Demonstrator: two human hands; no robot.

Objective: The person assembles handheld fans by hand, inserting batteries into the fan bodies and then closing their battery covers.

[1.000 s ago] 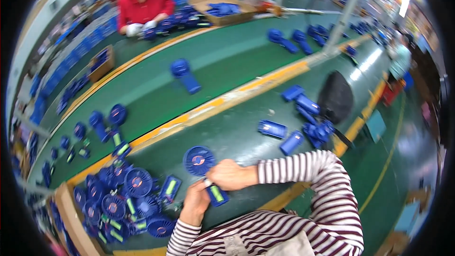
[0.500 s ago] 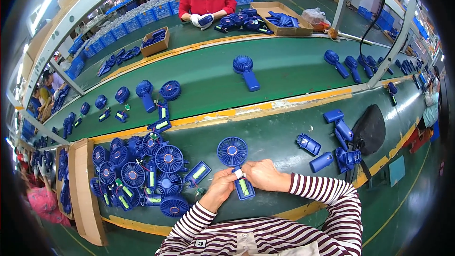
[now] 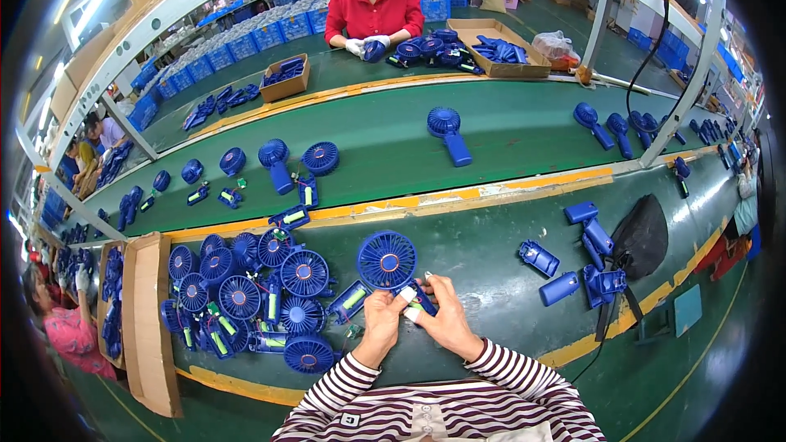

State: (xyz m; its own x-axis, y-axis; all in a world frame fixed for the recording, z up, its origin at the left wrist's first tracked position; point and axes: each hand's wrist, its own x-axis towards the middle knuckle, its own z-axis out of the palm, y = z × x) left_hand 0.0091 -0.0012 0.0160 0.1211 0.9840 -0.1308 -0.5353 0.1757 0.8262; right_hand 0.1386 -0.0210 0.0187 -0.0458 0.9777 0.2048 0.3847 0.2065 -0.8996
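Both my hands hold a blue handheld fan [image 3: 387, 260] above the bench, its round grille pointing away from me. My left hand [image 3: 381, 329] is closed on the left side of the handle, its thumb wrapped in white. My right hand [image 3: 446, 321] grips the handle's right side, with a white-wrapped thumb across it and the index finger raised. Between the thumbs shows part of the open handle with a light green battery [image 3: 419, 303]. Just left of my hands lies an open handle half [image 3: 350, 301] with a battery, beside a pile of opened fans [image 3: 240, 297].
Ahead runs a green conveyor belt [image 3: 368, 147] carrying fans and parts. Blue handle covers [image 3: 559, 288] and a black bag [image 3: 643, 237] lie to the right. A cardboard box [image 3: 146, 319] stands left of the pile. Across the belt, a person in red [image 3: 375, 8] handles a blue fan.
The fan has turned slightly, its head tipping left and closer. My right hand has shifted from pinching near the neck to gripping the handle's right side. Across the belt, the person's blue part has turned.
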